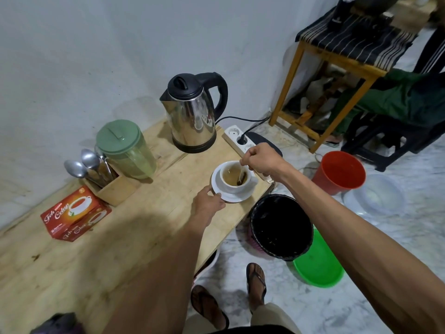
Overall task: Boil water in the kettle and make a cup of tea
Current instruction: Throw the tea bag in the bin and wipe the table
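Meanwhile our left hand (209, 198) grips the saucer (218, 188); our right hand (261, 158) pinches the teabag string (240, 170) — a jerk could slosh the cup (234, 175).

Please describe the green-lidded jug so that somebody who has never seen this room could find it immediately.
On the wooden table against the white wall, look left of the steel kettle. The jug stands there, just behind the wooden spoon holder. It is the only pale green, translucent plastic container with a round green lid.
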`<state>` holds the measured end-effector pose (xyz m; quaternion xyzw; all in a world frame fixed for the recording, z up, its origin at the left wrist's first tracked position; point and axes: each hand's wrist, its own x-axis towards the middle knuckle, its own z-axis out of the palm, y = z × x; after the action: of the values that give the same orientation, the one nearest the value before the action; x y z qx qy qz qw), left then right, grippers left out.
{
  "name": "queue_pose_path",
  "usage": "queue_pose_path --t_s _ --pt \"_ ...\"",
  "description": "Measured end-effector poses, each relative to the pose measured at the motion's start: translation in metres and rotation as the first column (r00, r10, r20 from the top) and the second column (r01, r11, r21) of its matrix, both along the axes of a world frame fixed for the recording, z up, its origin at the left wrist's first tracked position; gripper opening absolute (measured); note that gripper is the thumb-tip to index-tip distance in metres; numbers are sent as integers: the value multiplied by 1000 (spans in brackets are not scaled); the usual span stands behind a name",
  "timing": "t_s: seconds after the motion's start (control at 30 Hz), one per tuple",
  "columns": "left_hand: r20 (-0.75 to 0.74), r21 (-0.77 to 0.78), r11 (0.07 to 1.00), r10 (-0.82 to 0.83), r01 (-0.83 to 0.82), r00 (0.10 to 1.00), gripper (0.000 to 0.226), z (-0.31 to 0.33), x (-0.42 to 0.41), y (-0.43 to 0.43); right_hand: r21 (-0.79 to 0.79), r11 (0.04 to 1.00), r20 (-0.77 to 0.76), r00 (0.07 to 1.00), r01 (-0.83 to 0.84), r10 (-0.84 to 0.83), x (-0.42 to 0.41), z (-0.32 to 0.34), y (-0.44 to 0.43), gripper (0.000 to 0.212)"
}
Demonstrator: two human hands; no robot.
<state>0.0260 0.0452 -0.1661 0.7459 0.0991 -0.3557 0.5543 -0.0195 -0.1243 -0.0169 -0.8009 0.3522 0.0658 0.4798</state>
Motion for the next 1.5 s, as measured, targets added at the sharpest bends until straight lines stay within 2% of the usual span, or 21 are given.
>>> queue_pose_path --t_s 0.33,0.5,0.77,1.1,1.27,1.4,1.5 --pt "15 43 999 -14 14 1000 32 1 1 0 -123 992 -122 992 -40 25 2 -20 9 24" --pt "12 40 999 -30 29 999 35 3 1 1 -171 985 -53 999 -11 2 2 -17 12 21" --pt "43 65 997 -45 42 998 22 8 -1 1 -205 978 38 999 27 -20 4 2 8 15" --pt "43 88 996 -37 33 998 21 11 -1 -1 -190 981 66 997 47 -35 0 16 1 13" --pt "33 91 996 -21 18 999 19 11 0 -2 -173 984 70 997 44 -33 -4 21 -1 20" --pt "29 74 997 0 -2 1000 14 9 2 -3 -179 983 83 996 43 -29 -14 25 -9 11" --pt "14 41 998 41 -42 999 29 8 0 -5 -180 983 68 998 25 -13 -28 32 -19 12"
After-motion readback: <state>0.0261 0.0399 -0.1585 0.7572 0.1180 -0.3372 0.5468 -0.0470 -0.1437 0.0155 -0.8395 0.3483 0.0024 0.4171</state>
